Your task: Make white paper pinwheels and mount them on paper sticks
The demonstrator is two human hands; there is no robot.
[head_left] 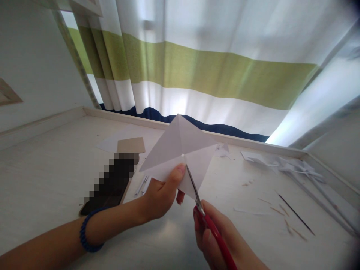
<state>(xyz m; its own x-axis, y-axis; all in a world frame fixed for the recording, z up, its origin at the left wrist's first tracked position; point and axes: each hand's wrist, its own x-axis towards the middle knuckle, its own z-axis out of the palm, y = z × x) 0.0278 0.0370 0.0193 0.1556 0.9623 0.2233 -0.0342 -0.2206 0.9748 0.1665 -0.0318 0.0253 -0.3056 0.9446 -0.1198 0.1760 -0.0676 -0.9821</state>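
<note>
My left hand (165, 187) pinches the lower part of a square of white paper (194, 138), thumb on the near face and fingers behind. Diagonal creases cross the sheet, and a small hole shows at its middle. In my right hand (216, 232) is a pair of scissors (215, 228) with red handles. Their blades point up and lie against the lower part of the paper, the tip close to my left thumb and just below the hole. Whether a blade passes behind the sheet I cannot tell.
A dark, pixelated flat object (109, 187) lies at left, near a brown card (131, 145). Several thin wooden bits (277, 211), a dark thin stick (296, 215) and paper scraps (300, 168) are at right. A striped curtain (210, 71) hangs behind the raised table edge.
</note>
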